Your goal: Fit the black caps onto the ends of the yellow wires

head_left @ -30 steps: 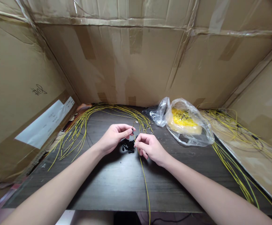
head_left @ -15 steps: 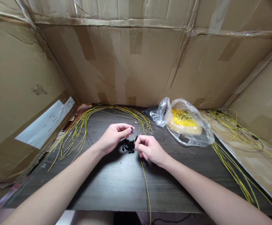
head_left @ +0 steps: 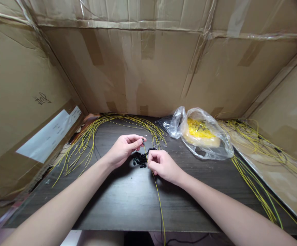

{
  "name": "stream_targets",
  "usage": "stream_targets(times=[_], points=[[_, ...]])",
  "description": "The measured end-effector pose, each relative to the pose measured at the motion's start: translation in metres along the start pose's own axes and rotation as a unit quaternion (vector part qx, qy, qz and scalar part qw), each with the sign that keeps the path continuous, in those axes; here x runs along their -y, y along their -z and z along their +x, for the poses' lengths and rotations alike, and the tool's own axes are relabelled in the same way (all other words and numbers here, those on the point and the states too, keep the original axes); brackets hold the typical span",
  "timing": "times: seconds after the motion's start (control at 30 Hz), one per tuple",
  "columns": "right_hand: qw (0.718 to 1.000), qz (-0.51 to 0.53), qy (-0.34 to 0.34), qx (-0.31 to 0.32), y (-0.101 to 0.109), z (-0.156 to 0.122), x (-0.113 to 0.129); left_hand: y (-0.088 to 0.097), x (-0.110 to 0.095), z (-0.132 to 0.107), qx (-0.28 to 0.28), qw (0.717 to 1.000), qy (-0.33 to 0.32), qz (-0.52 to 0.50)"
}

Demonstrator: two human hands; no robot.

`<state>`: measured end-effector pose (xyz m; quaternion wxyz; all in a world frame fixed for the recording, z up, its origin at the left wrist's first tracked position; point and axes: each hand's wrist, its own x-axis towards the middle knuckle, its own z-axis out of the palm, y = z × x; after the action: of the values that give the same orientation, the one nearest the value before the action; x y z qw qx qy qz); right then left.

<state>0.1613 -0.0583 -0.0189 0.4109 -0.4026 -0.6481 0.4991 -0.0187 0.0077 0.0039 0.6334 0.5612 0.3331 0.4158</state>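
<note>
Between the thumb and index finger of my left hand (head_left: 128, 147) is a small black sleeve-like part (head_left: 143, 140), with a thin wire end rising above it. My right hand (head_left: 165, 165) pinches a yellow wire (head_left: 159, 198) a little lower and to the right. The wire runs from the black part, through the right fingers and down past the table's front edge. On the table just behind and between my hands lies a small pile of black sleeve-like pieces (head_left: 139, 159), partly hidden by the right hand.
A bundle of yellow wires (head_left: 107, 119) curves across the back left. Behind on the right are a clear bag of yellow pieces (head_left: 201, 131) and a bag of dark pieces (head_left: 167, 124). More yellow wires (head_left: 253, 191) lie at right. Cardboard walls (head_left: 123, 75) surround the dark table (head_left: 112, 212).
My right hand has shifted very slightly down, its fingers curled closer on the wire. The wire end above the left fingertips has moved a little left. The left hand is nearly still.
</note>
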Motion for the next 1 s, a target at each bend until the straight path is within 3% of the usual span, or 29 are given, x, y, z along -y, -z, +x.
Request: stream_targets(times=[1.0], points=[[0.995,-0.093,0.04,0.016,-0.0001,-0.0029,0.0036,-0.0011,-0.0044,-0.0009,-0.014,1.0,-0.003,-0.012]])
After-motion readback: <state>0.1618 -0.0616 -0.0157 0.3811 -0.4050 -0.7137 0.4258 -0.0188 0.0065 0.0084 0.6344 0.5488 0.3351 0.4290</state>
